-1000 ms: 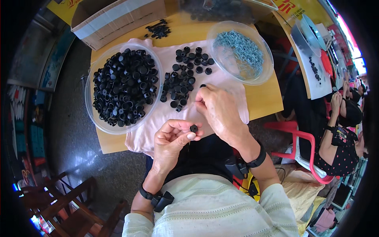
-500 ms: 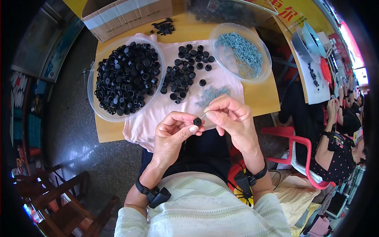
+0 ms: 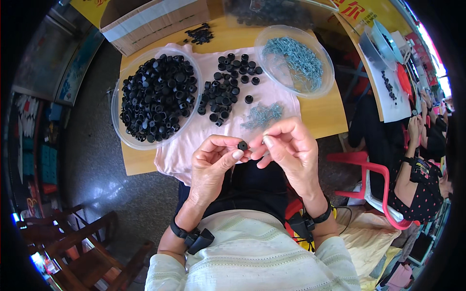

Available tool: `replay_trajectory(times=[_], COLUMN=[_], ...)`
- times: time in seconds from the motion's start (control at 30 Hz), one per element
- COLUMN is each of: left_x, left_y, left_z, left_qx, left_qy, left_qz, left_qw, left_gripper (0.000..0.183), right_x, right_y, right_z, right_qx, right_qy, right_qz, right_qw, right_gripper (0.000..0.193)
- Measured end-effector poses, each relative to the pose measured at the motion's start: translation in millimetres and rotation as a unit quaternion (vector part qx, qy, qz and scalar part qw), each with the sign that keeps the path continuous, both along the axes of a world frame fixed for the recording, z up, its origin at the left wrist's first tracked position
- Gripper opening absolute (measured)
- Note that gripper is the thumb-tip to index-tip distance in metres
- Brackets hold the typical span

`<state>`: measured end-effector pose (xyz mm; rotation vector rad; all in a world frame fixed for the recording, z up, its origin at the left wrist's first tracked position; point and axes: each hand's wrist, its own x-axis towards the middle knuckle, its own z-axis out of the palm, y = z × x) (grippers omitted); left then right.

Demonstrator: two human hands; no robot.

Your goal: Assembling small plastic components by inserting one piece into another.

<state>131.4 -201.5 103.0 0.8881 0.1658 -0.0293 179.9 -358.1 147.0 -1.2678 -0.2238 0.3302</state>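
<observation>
Head view: black cap (image 3: 242,145) held in a pinch

Left hand (image 3: 211,162) grips the cap at its fingertips, near the pink cloth's (image 3: 171,162) front edge. Right hand (image 3: 293,153), just beside, brings thumb and forefinger together; whether they grasp anything, I cannot tell. Small metal pieces (image 3: 264,115) lie beyond on the cloth.

Upper left of centre, matt plastic caps (image 3: 158,92) in a smooth, clear plastic tub (image 3: 145,145); upper right, shiny metal pins (image 3: 298,60). Wrinkled cloth (image 3: 170,160) covers smooth wood-grained table (image 3: 332,114). Top left, matt cardboard box (image 3: 155,26). Right, glossy plastic chair (image 3: 371,167).
</observation>
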Motion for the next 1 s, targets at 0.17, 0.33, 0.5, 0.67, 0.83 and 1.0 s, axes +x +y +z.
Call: replay_trajectory(times=[0.17,0.33,0.5,0.67,0.83,1.0], left_x=[-0.5,0.1,0.0,-1.5,-2.6,-2.2], left_y=[2.1,2.4,2.8,2.4,4.4,6.8], left_z=[-1.0,-1.9,-1.7,-2.0,-4.8,-4.8], left_qx=[0.017,0.024,0.026,0.031,0.077,0.128], left_qy=[-0.019,-0.019,-0.018,-0.013,-0.035,-0.057], left_qz=[0.011,0.009,0.011,0.014,0.013,0.002], left_qw=[1.0,0.999,0.999,0.999,0.996,0.99], left_gripper=[0.02,0.021,0.019,0.02,0.02,0.02], right_x=[-0.7,4.8,2.5,1.6,2.1,4.5], right_y=[-1.0,1.6,2.4,2.2,1.2,-2.1], right_z=[-3.3,0.6,-2.8,-2.0,2.5,1.6], right_qx=[-0.155,-0.24,-0.223,-0.252,-0.282,-0.268], right_qy=[-0.137,-0.284,-0.233,-0.27,-0.322,-0.278], right_qz=[0.02,-0.009,-0.008,-0.01,-0.01,0.022], right_qw=[0.978,0.928,0.947,0.929,0.904,0.922], right_gripper=[0.01,0.011,0.014,0.014,0.014,0.012])
